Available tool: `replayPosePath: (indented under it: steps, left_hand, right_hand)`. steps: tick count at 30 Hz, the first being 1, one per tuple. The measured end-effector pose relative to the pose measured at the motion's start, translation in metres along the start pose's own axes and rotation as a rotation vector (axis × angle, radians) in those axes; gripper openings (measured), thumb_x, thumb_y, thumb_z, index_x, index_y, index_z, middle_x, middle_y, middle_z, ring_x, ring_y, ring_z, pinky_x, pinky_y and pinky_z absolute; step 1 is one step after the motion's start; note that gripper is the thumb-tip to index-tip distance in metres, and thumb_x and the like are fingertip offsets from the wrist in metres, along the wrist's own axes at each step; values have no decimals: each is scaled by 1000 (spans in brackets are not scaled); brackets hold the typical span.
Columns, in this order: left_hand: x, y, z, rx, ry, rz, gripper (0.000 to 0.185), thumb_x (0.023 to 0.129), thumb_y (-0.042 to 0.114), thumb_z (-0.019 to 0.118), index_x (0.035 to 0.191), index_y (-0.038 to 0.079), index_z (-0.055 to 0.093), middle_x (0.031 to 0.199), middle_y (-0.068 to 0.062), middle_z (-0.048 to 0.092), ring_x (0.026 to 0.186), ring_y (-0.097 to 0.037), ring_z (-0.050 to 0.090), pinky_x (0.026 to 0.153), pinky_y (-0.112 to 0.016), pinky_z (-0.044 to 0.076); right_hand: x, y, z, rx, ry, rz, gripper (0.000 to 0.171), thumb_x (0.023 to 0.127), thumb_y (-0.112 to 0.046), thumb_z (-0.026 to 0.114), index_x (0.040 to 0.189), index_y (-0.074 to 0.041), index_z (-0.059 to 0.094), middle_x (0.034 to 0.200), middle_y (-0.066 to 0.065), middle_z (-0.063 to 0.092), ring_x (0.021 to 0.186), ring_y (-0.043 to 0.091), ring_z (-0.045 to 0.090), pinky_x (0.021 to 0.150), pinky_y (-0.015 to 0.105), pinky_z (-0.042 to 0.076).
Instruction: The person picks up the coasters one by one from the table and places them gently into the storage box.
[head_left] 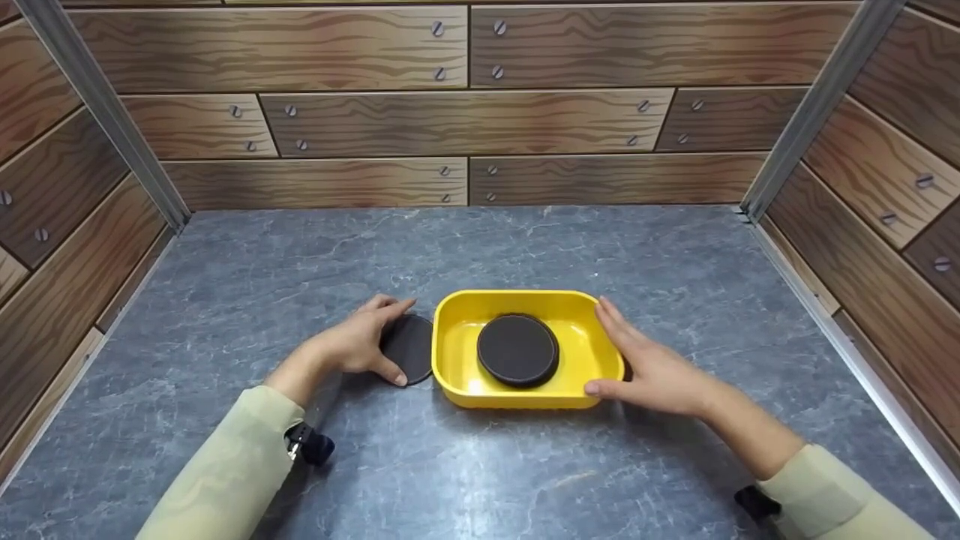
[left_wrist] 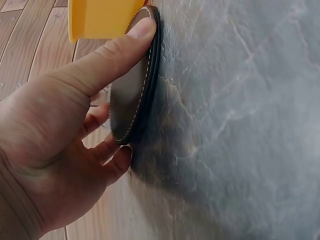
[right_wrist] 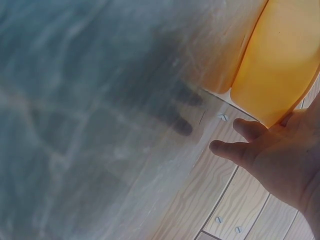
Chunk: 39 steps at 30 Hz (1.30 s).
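Observation:
My left hand (head_left: 365, 339) spans a round black coaster (head_left: 409, 349) just left of a yellow plastic tub (head_left: 457, 330). Light stitching runs round the coaster's edge in the left wrist view, where the thumb lies on its rim and other fingers reach its opposite side. Inside the tub, near its middle, sits another round black coaster (head_left: 517, 349), with a dark thick edge below its top. My right hand (head_left: 660, 375) holds the tub's right end, thumb on the near rim and fingertips at the far corner. Two fingers extend below the tub in the right wrist view.
A grey marbled tabletop (head_left: 465, 247) lies under everything. Wood-patterned panels (head_left: 465, 124) stand behind it and along both sides, with metal posts at the back corners. Dark wrist devices (head_left: 309, 444) show at both sleeves.

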<state>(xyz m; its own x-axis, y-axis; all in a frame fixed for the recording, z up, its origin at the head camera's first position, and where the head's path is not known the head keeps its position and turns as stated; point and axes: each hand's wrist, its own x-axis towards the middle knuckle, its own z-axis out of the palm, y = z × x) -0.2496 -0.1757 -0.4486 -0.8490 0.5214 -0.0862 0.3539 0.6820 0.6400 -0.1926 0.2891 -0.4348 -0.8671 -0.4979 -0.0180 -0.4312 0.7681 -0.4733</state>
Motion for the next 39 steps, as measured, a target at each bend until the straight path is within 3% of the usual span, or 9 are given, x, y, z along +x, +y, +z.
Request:
replayPosePath:
  steps: [8,12,16,23,29,39]
  left_hand:
    - [-6,-9,-6,-60,114,-2,99,79,17,96,163,9,44,155,-24,49,136,-41,51,119,-57,36]
    - [-12,-15,-12,-170,167,-10,72,88,6,86,153,5,57,150,-21,59,138,-38,53,120,-53,36]
    - [-18,-17,-20,-262,274,-30,53,91,1,79,143,2,66,141,-21,66,132,-36,59,116,-49,43]
    - [-24,2,-39,-439,458,-61,53,94,2,79,145,1,64,141,-24,65,121,-31,67,92,-23,57]
    - [-17,32,-41,-530,456,-23,56,94,7,81,148,5,63,142,-20,65,113,-24,72,86,-24,60]
    - [8,72,-18,-534,375,60,55,92,8,84,144,6,67,129,-17,73,104,-24,76,85,-26,61]
  right_hand:
    - [3,-2,-3,-13,-7,1,117,92,-68,71,172,-13,6,177,8,-3,153,48,29,117,68,32]
    - [4,-3,-3,-11,-9,0,117,92,-68,71,172,-14,6,177,8,-3,153,49,29,117,68,32]
    - [4,-3,-3,-2,-11,-3,117,92,-68,71,172,-14,5,177,7,-4,153,48,28,117,68,32]
    - [3,-2,-3,5,-15,-1,117,92,-68,72,172,-14,6,177,7,-3,154,47,27,118,67,30]
    - [2,0,-3,-1,-12,-5,117,92,-68,72,172,-14,6,178,7,-2,154,46,28,119,66,30]
    - [0,1,-1,5,-11,8,117,92,-69,71,172,-15,5,177,6,-4,153,47,29,118,67,32]
